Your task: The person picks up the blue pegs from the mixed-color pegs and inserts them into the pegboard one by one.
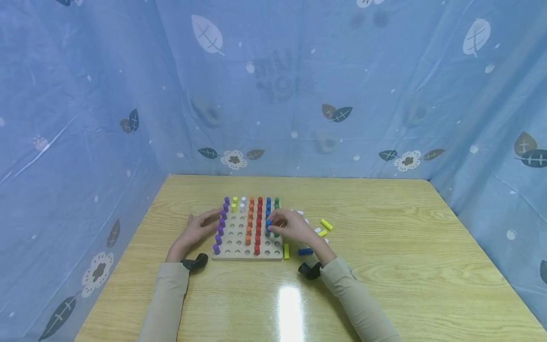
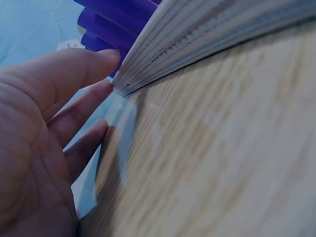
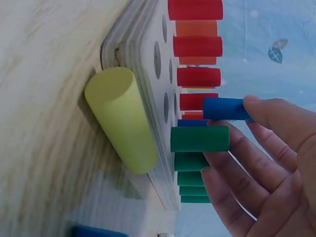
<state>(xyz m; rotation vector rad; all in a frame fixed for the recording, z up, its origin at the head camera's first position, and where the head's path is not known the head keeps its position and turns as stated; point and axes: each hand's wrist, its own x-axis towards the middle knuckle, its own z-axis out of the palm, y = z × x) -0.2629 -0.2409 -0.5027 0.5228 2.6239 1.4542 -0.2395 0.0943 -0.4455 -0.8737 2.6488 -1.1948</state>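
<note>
Blue peg [image 3: 224, 108] was pinched by the right hand [image 1: 296, 227]; the left hand [image 1: 196, 232], fingers extended, lay at the pegboard's [image 1: 235, 238] left edge.

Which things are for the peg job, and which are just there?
For the job:
blue peg, in the right grip
board
standing pegs in its holes
loose pegs, probably waiting their turn

Just there:
curtain
black wrist gadgets
table, only holding things up
</note>
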